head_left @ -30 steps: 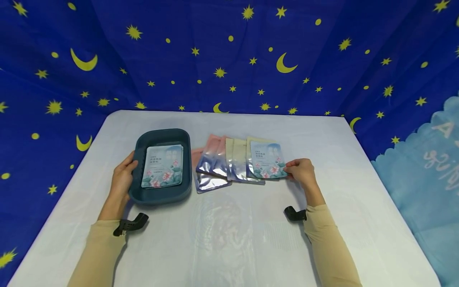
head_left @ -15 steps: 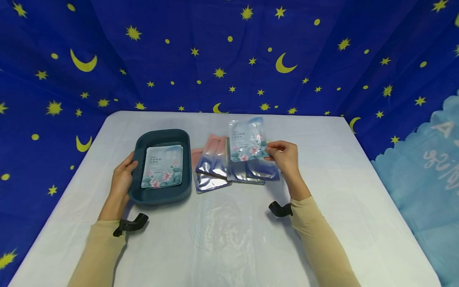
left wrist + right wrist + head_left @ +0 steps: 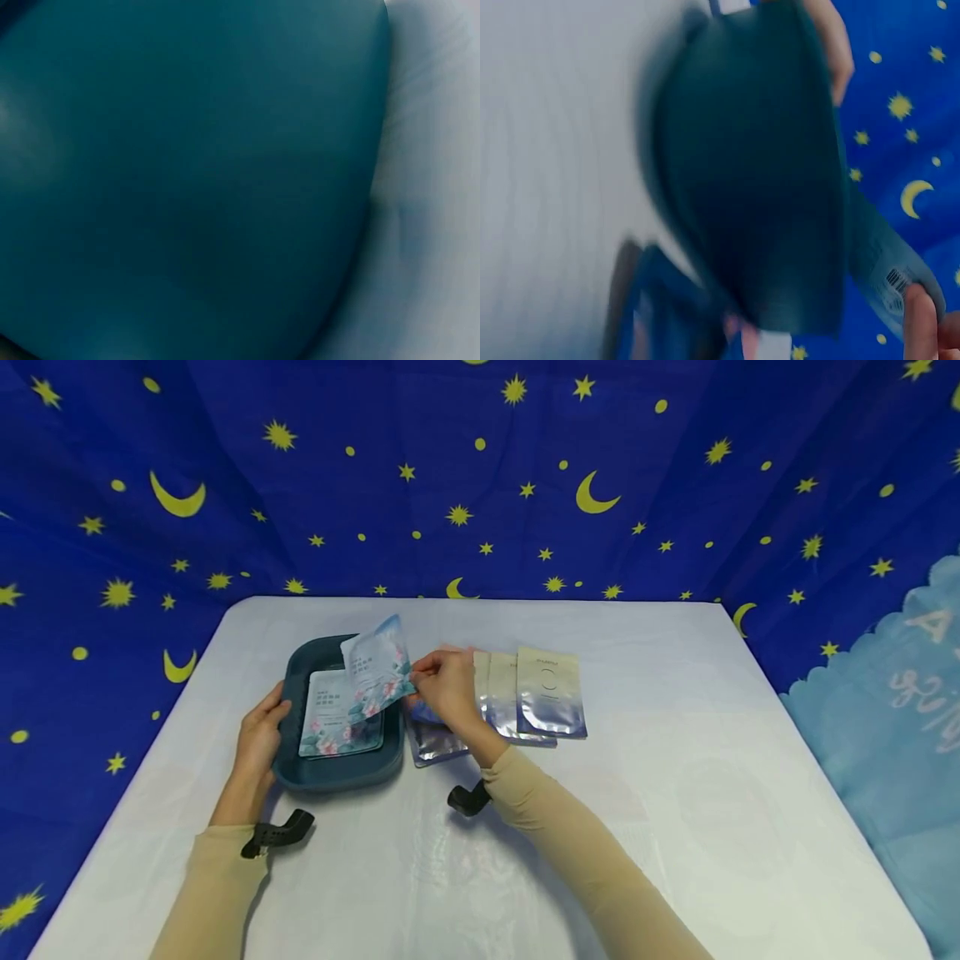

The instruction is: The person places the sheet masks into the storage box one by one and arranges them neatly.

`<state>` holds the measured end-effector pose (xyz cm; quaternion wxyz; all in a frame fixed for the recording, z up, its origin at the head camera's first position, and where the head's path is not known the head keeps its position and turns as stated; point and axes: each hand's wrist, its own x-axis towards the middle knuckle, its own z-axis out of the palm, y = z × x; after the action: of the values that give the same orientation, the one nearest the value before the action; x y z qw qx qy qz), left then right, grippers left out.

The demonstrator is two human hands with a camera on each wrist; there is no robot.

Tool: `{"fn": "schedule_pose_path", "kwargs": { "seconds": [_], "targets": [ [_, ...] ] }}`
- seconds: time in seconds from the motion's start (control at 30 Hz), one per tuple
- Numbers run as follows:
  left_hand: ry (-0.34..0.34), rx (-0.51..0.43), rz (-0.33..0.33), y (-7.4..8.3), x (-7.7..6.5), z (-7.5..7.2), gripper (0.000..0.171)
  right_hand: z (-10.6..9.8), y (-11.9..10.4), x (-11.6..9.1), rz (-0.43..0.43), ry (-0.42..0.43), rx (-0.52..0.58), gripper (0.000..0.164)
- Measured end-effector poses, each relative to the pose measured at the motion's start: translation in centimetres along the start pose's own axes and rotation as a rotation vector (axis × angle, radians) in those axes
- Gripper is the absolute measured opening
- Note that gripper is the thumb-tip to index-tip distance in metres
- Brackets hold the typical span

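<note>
A dark teal plastic basin stands at the left of the table. My left hand grips its left rim. Inside lie light-blue floral sheet mask packets, stacked flat. Another floral sheet mask packet tilts above the basin's right side, its lower right corner pinched by my right hand. The right wrist view shows that packet's back with a barcode and one of my fingers on it. In the left wrist view the basin wall fills most of the picture, and my left hand's fingers are hidden.
Right of the basin, cream-and-silver packets overlap in a row. Pink-and-blue ones, including a silvery packet, are partly covered by my right hand and forearm. A white cloth covers the table; a blue starry curtain hangs behind.
My right hand has lifted the floral packet off the cream packets and carried it left to above the basin. The left hand and the basin have stayed nearly in place.
</note>
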<state>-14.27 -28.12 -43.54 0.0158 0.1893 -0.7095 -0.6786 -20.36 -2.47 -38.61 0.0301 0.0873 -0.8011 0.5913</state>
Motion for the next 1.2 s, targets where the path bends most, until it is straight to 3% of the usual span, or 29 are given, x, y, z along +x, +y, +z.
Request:
{"fn": "schedule_pose_path", "kwargs": {
  "seconds": [0.07, 0.17, 0.3, 0.43, 0.53, 0.67, 0.77, 1.03, 1.2],
  "targets": [
    [-0.005, -0.009, 0.001, 0.0, 0.0, 0.1, 0.053, 1.4, 0.0, -0.2, -0.018, 0.005, -0.073, 0.005],
    [-0.006, 0.006, 0.01, 0.0, -0.1, 0.2, 0.053, 3.1, -0.1, -0.6, -0.02, -0.013, -0.095, 0.007],
    [-0.003, 0.014, 0.022, -0.1, -0.3, 0.1, 0.053, 4.4, -0.3, -1.1, -0.055, -0.09, -0.138, 0.007],
    [-0.003, 0.01, 0.025, -0.3, -0.3, 0.1, 0.053, 4.3, -0.6, -1.3, -0.136, -0.201, -0.279, 0.014],
    [-0.007, 0.006, 0.014, -0.5, -0.2, 0.2, 0.053, 3.2, -0.5, -1.2, -0.172, -0.217, -0.348, 0.017],
    [-0.014, -0.025, 0.002, -0.6, -0.2, 0.2, 0.053, 0.0, 0.0, -0.4, -0.173, -0.172, -0.331, 0.018],
    [-0.016, -0.041, 0.005, -0.4, -0.2, 0.1, 0.053, -3.7, 0.6, 0.4, -0.119, -0.14, -0.361, 0.021],
    [0.0, -0.024, 0.008, 0.0, -0.1, -0.1, 0.053, -15.7, 4.3, 1.6, 0.27, -0.105, -0.642, 0.038],
    [-0.002, -0.02, 0.009, 0.1, 0.0, -0.1, 0.054, -20.4, 7.9, 0.4, 0.435, -0.186, -0.756, 0.041]
  ]
}}
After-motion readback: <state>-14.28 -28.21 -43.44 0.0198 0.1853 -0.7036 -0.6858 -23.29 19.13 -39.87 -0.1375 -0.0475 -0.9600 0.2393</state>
